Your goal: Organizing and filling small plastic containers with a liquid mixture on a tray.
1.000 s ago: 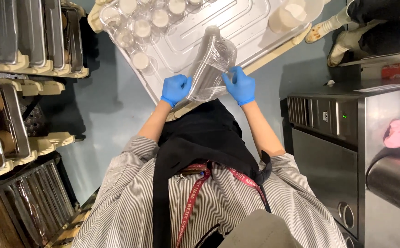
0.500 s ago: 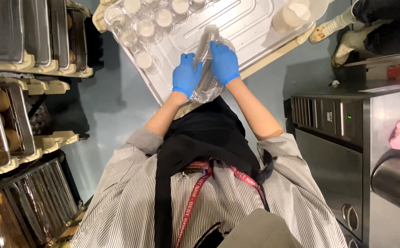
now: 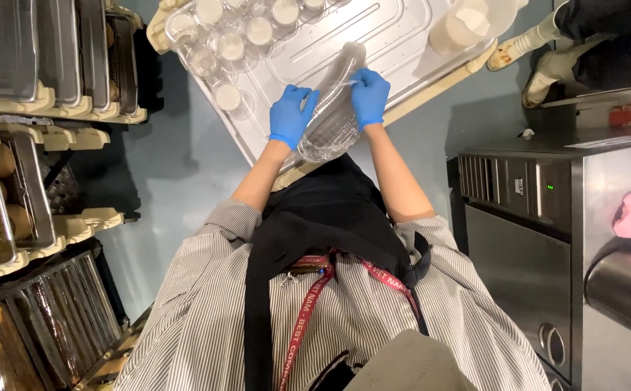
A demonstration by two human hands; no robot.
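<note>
Hands in blue gloves grip a stack of clear plastic lids (image 3: 333,108) over the metal tray (image 3: 395,36), seen from the head camera. The left hand (image 3: 291,116) is closed on the stack's near end, palm against its side; the right hand (image 3: 368,98) pinches the stack partway up on the opposite side, so the two hands sit close together with the stack between them. The stack lies tilted, its far end pointing toward the tray's middle. Left of the stack on the tray stand rows of small clear cups (image 3: 232,43) with pale filling. A pale jug (image 3: 471,22) sits at the tray's far right corner. Right of the tray stands a steel cabinet (image 3: 532,217); left of it, a rack of pans (image 3: 33,51).
</note>
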